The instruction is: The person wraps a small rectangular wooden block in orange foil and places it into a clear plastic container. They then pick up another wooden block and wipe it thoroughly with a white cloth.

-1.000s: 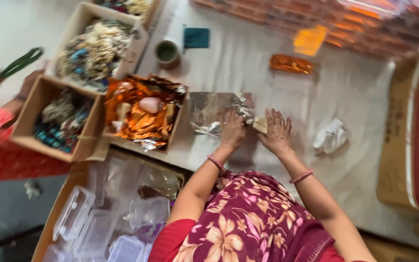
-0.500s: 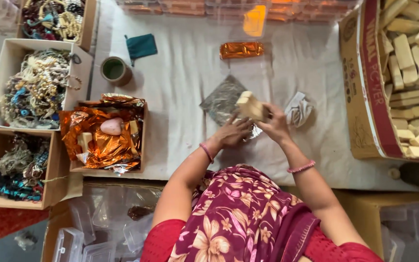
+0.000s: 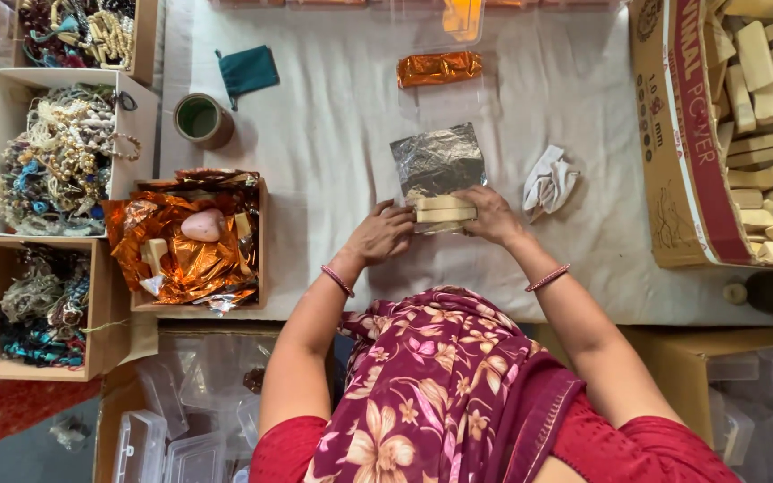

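A white-clothed surface (image 3: 342, 152) carries a silver foil sheet (image 3: 437, 159) just beyond the right hand (image 3: 492, 215), with a crumpled cloth (image 3: 547, 182) beside it and an orange packet (image 3: 438, 68) farther off.

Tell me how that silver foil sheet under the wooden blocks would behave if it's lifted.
The silver foil sheet looks thin and crinkled, so it is probably floppy, very light and easily creased. The wooden blocks, held by the left hand and right hand, seem to pin its near edge.

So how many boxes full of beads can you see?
3, all at the left: one in the top corner, one below it, one lowest. More may sit out of view.
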